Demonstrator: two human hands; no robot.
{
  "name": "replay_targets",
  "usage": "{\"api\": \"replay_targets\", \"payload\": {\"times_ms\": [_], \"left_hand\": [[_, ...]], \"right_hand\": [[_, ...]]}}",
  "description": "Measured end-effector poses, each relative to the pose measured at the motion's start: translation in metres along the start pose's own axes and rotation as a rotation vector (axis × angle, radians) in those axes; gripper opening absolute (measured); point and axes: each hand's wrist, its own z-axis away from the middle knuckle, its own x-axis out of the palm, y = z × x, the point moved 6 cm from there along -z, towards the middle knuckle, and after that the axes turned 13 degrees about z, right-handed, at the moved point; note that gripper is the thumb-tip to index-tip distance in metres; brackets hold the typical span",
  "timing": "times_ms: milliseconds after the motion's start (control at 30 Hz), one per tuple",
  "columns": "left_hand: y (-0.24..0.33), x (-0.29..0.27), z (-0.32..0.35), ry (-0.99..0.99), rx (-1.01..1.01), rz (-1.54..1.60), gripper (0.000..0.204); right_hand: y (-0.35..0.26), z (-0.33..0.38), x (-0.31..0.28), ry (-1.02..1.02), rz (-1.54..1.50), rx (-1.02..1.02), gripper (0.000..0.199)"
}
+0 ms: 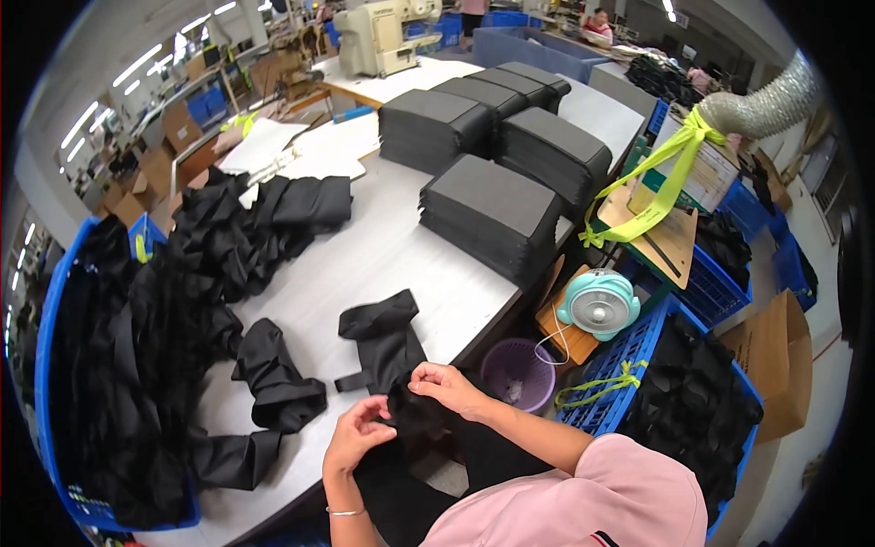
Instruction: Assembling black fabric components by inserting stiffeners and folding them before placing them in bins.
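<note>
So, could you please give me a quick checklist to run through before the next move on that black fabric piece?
1. Both hands on the piece: left hand and right hand pinch the black fabric piece. Ok.
2. Piece over the table edge: ok.
3. Free table surface ahead: another black piece lies close. Not ok.
4. Pile of black fabric at the left, apart from the hands: ok.
5. Which side of the piece faces up: cannot tell.

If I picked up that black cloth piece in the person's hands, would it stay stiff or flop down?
Probably flop: the black cloth piece bunches and folds between the left hand and right hand. It likely feels light, since fingertips alone hold it. The similar pieces on the table lie crumpled too.
</note>
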Motion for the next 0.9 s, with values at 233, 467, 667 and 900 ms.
{"api": "replay_targets", "payload": {"times_ms": [233, 467, 667, 900], "left_hand": [[0.001, -0.019, -0.008, 0.076, 0.004, -0.182, 0.019], [0.029, 0.002, 0.003, 0.216, 0.598, -0.715, 0.02], [0.043, -0.021, 0.028, 0.776, 0.769, -0.509, 0.012], [0.006, -0.002, 0.007, 0.403, 0.409, 0.007, 0.015]], "right_hand": [[-0.026, 0.005, -0.003, -0.246, 0.047, 0.043, 0.02], [-0.055, -0.002, 0.025, -0.269, 0.672, -0.231, 0.048], [-0.063, 0.003, -0.005, 0.515, 0.898, -0.289, 0.015], [-0.024, -0.011, -0.011, 0.151, -0.059, 0.04, 0.029]]}}
